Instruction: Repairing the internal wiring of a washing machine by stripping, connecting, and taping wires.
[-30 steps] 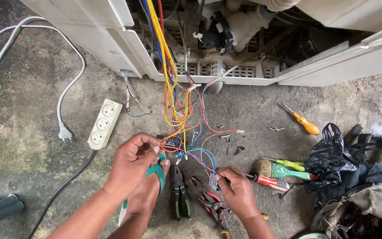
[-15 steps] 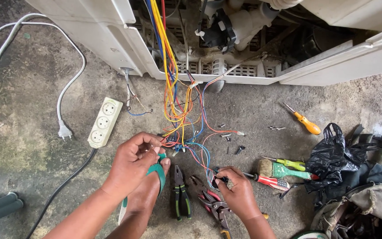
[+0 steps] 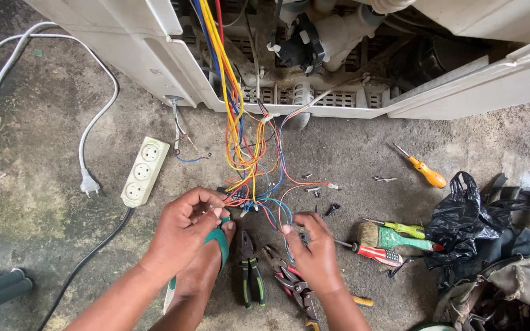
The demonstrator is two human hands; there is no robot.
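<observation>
coloured wires (image 3: pixel 249 165) spill from a white appliance (image 3: pixel 437 98); left hand (image 3: pixel 182 230) curls, fingertips pinching their ends, right hand (image 3: pixel 314 251) pinches a blue wire (image 3: pixel 283 211) above pliers (image 3: pixel 249 270).

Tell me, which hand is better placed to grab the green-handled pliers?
Probably the right hand: the green-handled pliers lie just beside it on the floor, while the left hand is pinching the bundle of wires.

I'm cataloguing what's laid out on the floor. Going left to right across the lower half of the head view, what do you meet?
White power strip → left hand → green-handled pliers → right hand → red-handled screwdriver → green-handled brush → orange-handled screwdriver → black plastic bag.
</observation>
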